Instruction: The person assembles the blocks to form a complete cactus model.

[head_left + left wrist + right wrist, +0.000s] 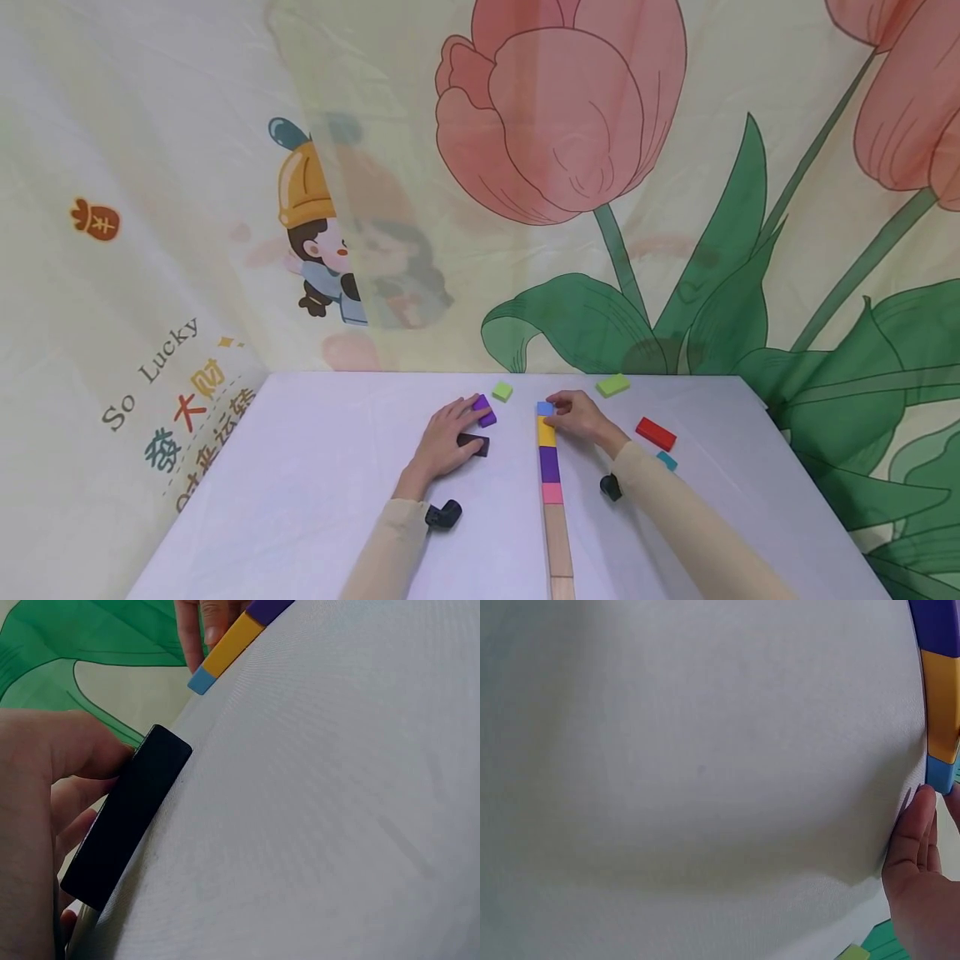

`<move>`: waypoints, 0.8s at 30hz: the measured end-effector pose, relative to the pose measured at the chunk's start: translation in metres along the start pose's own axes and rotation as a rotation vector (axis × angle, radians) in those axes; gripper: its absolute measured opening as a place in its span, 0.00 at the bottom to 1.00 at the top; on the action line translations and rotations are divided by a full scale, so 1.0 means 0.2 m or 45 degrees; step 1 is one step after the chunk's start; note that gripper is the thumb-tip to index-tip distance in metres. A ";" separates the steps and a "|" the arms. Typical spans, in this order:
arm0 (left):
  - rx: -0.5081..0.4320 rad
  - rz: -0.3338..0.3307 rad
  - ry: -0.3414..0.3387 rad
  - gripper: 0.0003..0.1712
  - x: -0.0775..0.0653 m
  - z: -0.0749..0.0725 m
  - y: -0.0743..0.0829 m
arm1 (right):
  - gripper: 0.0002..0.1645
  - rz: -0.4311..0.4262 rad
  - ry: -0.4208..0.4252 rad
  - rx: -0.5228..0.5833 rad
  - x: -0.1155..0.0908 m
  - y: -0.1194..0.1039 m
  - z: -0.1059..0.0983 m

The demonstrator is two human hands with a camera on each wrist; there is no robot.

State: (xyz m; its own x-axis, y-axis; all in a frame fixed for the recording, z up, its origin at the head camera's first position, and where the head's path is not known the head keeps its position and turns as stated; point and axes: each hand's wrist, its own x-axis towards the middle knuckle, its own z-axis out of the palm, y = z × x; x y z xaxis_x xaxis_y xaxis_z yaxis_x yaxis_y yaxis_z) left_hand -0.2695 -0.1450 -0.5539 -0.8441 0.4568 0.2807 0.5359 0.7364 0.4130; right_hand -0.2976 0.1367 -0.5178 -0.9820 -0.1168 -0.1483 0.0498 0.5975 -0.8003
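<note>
A row of blocks runs along the table: a light blue block at the far end, then a yellow block, a purple block, a pink block and plain wooden blocks. My right hand pinches the light blue block with thumb and fingertips at the row's end. To the left, my left hand lies with fingers stretched to a loose purple block. Its thumb touches a black block, which the left wrist view shows close up beside the fingers.
Two green blocks, a small one and a longer one, lie near the back edge. On the right are a red block and a small blue-green block. Black wrist cameras hang under both sleeves.
</note>
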 end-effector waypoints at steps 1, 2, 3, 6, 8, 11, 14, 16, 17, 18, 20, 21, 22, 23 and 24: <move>-0.002 0.003 0.002 0.32 0.00 0.00 0.00 | 0.25 -0.001 -0.001 -0.003 0.00 0.00 0.00; -0.004 0.005 0.002 0.32 0.00 0.00 0.00 | 0.25 -0.002 -0.001 -0.003 0.00 0.00 0.00; -0.008 0.005 0.002 0.32 0.00 0.00 0.00 | 0.25 -0.002 -0.001 -0.004 0.00 0.01 0.00; -0.006 0.004 0.001 0.32 0.00 0.00 0.00 | 0.25 -0.005 0.000 -0.006 0.01 0.01 0.00; -0.003 0.001 0.001 0.32 0.00 0.00 0.00 | 0.25 -0.008 0.003 -0.007 0.01 0.01 0.01; 0.003 -0.001 0.005 0.32 0.00 0.00 0.00 | 0.25 -0.010 0.005 -0.015 0.00 0.01 0.01; 0.000 -0.004 0.003 0.32 0.00 0.00 0.00 | 0.25 -0.021 0.002 -0.029 0.01 0.01 0.01; -0.008 -0.009 0.000 0.32 0.00 0.00 0.00 | 0.24 -0.031 0.000 -0.038 0.01 0.01 0.01; -0.007 -0.011 -0.002 0.32 0.00 0.00 0.00 | 0.24 -0.035 -0.002 -0.040 0.01 0.01 0.01; -0.009 -0.012 -0.002 0.32 0.00 0.00 0.00 | 0.25 -0.038 -0.004 -0.042 0.01 0.01 0.00; -0.008 -0.014 -0.005 0.32 0.00 0.00 0.00 | 0.25 -0.039 -0.007 -0.041 0.01 0.01 0.00; -0.005 -0.015 -0.006 0.32 0.00 0.00 0.00 | 0.25 -0.044 -0.009 -0.044 0.00 0.01 0.00; 0.000 -0.016 -0.006 0.32 0.00 0.00 0.00 | 0.25 -0.047 -0.011 -0.048 0.00 0.01 0.00; 0.006 -0.017 -0.007 0.32 0.00 0.00 0.00 | 0.25 -0.046 -0.013 -0.047 0.00 0.01 0.00; 0.009 -0.018 -0.007 0.32 0.00 0.00 0.00 | 0.25 -0.044 -0.015 -0.048 0.00 0.00 0.00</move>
State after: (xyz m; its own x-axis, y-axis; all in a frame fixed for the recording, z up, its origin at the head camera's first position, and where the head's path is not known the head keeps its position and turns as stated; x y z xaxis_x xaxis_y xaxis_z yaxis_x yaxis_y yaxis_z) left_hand -0.2698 -0.1450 -0.5549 -0.8519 0.4490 0.2698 0.5235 0.7465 0.4108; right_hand -0.2974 0.1369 -0.5188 -0.9808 -0.1472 -0.1276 0.0085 0.6222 -0.7828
